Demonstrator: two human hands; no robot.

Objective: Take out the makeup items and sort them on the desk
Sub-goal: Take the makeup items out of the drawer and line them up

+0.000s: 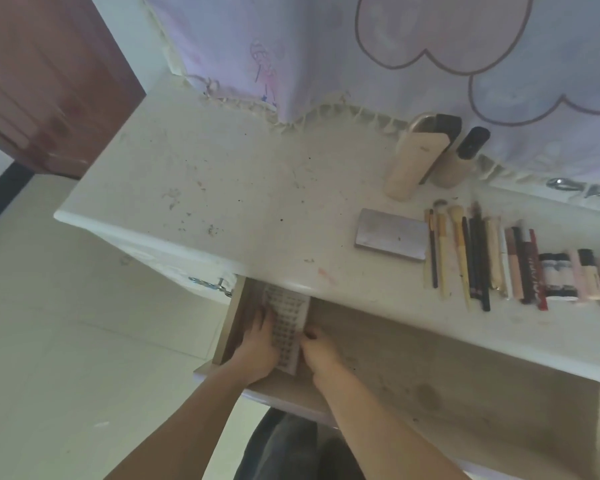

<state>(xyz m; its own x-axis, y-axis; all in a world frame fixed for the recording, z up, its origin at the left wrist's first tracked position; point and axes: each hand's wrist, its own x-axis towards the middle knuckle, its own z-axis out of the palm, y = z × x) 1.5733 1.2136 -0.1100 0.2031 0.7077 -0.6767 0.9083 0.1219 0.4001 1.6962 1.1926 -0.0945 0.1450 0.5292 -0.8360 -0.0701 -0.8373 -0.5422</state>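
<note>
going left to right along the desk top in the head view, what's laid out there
Flat grey palette → row of brushes and pencils → lip products → small bottles near the right edge. Behind them, two beige containers stand by the curtain.

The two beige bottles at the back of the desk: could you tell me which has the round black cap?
The right-hand bottle; the left bottle is wider and flat-sided.

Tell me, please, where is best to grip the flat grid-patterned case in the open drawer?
Probably by its two long edges, from above. The grid-patterned case lies flat in the drawer, half under the desk edge; the left hand and right hand already flank it.
</note>
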